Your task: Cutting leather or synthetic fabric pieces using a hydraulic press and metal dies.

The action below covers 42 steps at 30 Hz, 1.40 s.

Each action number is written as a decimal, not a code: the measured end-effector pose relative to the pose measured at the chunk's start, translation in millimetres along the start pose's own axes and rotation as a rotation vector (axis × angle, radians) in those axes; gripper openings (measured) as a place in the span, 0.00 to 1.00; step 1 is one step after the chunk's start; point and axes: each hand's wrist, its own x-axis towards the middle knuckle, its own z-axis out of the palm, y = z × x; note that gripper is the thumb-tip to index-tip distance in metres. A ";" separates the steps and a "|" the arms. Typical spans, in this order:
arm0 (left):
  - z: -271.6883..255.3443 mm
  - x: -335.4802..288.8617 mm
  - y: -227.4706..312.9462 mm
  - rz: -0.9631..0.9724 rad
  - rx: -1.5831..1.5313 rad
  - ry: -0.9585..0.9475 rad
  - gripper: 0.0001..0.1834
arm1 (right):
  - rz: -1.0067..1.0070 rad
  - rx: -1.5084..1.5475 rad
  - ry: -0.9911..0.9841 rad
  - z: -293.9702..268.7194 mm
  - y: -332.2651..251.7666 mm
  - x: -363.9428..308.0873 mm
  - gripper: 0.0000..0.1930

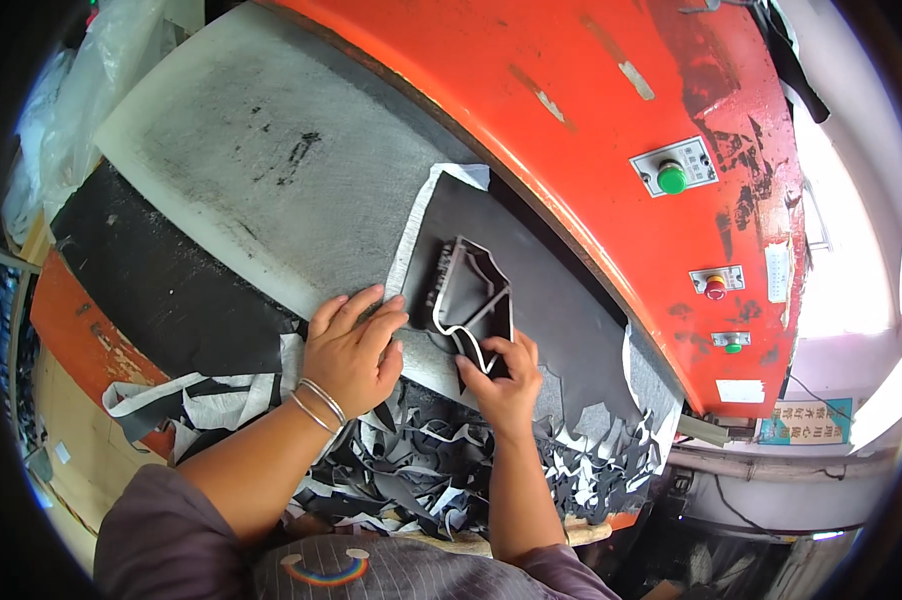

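My right hand (508, 387) grips the near end of a metal cutting die (471, 325), thumb on one side and fingers on the other. The die is a tall, thin-walled frame with a wavy edge and a cross brace. It stands over a black sheet (561, 320) with a white fibrous edge; I cannot tell whether it rests on it. My left hand (353, 350) lies with fingers stretched out at the front edge of the pale grey cutting board (261, 150), beside the sheet's white edge. Nothing shows in its grasp, and two bangles circle that wrist.
A large orange press (591, 190) overhangs the board, with a green button (671, 178) and a red button (715, 287) on its front. Black and white scraps (421, 470) pile up in front of the board. A black sheet piece (161, 270) lies at the left.
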 end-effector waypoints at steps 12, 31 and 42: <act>-13.1 -21.3 0.7 -0.060 -0.040 -0.059 0.27 | -0.029 -0.138 -0.166 7.0 -7.8 -18.0 0.44; -11.6 -10.1 8.3 -0.066 -0.051 0.021 0.27 | -0.097 -0.226 -0.069 6.4 -10.3 -14.7 0.41; 3.1 31.0 12.0 -0.095 0.016 -0.109 0.31 | -0.113 -0.188 -0.097 -8.5 4.6 -30.3 0.44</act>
